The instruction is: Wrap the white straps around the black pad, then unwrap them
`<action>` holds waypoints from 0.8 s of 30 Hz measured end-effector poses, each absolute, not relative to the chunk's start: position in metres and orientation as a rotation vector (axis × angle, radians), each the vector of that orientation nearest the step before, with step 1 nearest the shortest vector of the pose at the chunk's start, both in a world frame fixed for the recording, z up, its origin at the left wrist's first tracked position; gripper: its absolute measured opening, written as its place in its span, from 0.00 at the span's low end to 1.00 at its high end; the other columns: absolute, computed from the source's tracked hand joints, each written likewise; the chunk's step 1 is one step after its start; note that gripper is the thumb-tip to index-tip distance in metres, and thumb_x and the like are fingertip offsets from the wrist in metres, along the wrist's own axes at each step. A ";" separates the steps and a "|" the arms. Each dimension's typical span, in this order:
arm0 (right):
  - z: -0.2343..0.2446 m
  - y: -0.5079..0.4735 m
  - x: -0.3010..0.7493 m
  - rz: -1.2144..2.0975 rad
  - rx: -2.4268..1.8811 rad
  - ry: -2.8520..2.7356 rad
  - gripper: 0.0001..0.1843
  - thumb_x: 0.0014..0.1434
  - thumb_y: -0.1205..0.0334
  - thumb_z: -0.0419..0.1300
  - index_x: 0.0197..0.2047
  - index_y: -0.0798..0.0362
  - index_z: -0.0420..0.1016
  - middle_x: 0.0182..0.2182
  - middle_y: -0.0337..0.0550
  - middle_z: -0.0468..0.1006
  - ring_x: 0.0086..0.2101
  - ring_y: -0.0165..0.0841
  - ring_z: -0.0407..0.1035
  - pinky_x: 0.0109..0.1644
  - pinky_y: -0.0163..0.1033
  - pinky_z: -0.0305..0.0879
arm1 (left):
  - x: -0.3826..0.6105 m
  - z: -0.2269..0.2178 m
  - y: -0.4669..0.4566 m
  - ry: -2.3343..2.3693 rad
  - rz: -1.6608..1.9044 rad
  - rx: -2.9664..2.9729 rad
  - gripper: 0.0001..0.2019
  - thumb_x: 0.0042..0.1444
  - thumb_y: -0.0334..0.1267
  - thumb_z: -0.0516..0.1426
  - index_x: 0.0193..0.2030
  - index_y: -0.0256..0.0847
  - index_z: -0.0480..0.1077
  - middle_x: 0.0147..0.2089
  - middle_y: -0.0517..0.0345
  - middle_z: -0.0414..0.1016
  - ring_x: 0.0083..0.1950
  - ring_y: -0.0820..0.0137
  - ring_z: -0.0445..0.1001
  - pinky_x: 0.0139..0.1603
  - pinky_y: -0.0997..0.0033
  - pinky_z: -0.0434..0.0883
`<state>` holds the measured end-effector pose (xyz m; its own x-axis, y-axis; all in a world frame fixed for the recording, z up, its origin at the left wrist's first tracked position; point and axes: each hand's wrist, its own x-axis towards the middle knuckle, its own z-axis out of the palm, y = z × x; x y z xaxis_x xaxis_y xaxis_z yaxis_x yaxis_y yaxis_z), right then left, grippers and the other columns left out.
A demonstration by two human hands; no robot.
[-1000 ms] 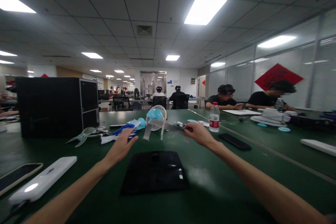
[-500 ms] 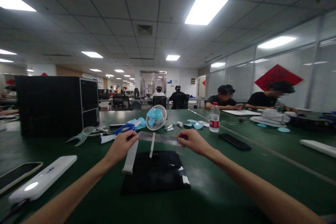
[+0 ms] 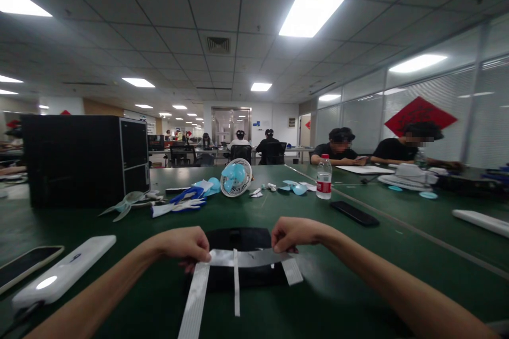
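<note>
Between my two hands stretches a thin silver strip [image 3: 254, 259], its surface shiny. My left hand [image 3: 186, 246] pinches its left end, where a wide, ribbed white ribbon cable [image 3: 195, 296] hangs down toward me. The right end is pinched by my right hand [image 3: 296, 234], and a shorter ribbed white ribbon cable [image 3: 292, 271] droops there. From the strip's middle hangs a narrow white ribbon [image 3: 237, 288]. Behind and below the strip lies a glossy black flat panel [image 3: 238, 237] on the green table, partly covered by the strip.
Ahead are a small fan [image 3: 236, 177], blue-white gloves [image 3: 178, 207] and loose blue blades [image 3: 294, 187]. A black computer case [image 3: 75, 159] stands left, near a white power bank [image 3: 66, 273] and a phone [image 3: 27, 269]. Rightward are a bottle [image 3: 324, 180], a black phone [image 3: 354, 213] and two seated people.
Both hands have come down and nearer to me with the silver strip. Its ribbon cables now hang closer to the camera, in front of the black panel.
</note>
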<state>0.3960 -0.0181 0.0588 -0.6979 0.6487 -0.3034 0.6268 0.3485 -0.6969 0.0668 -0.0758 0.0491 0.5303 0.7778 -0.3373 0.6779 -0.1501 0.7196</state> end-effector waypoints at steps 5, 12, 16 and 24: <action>0.049 -0.018 0.388 1.152 -1.320 -2.624 0.08 0.51 0.67 0.61 0.36 0.60 0.76 0.24 0.36 0.73 0.22 0.23 0.64 0.25 0.29 0.60 | 0.069 0.040 -0.072 1.332 0.070 1.879 0.10 0.48 0.44 0.59 0.27 0.38 0.71 0.24 0.61 0.71 0.23 0.75 0.67 0.22 0.77 0.58; 0.053 -0.025 0.386 0.982 -1.370 -2.703 0.10 0.53 0.65 0.60 0.38 0.59 0.77 0.27 0.38 0.74 0.25 0.24 0.65 0.27 0.29 0.60 | 0.068 0.030 -0.065 1.407 0.063 1.967 0.10 0.47 0.43 0.58 0.26 0.38 0.72 0.22 0.63 0.69 0.23 0.75 0.65 0.23 0.76 0.59; 0.053 -0.027 0.385 0.960 -1.388 -2.706 0.10 0.53 0.64 0.60 0.39 0.59 0.76 0.27 0.38 0.74 0.24 0.25 0.65 0.27 0.29 0.60 | 0.069 0.030 -0.065 1.452 0.046 2.036 0.11 0.47 0.45 0.58 0.27 0.39 0.72 0.23 0.63 0.69 0.24 0.73 0.66 0.24 0.75 0.59; 0.048 -0.023 0.383 0.907 -1.431 -2.728 0.12 0.50 0.64 0.62 0.39 0.59 0.76 0.27 0.37 0.73 0.25 0.26 0.66 0.27 0.30 0.60 | 0.077 0.037 -0.077 1.566 0.060 2.257 0.12 0.47 0.45 0.59 0.37 0.42 0.72 0.39 0.58 0.73 0.38 0.66 0.71 0.32 0.72 0.65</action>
<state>0.3833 -0.0226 0.0484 -0.6009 0.7366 -0.3103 0.7758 0.4441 -0.4482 0.0773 -0.0772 0.0370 0.3745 0.9087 -0.1842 0.8919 -0.2987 0.3396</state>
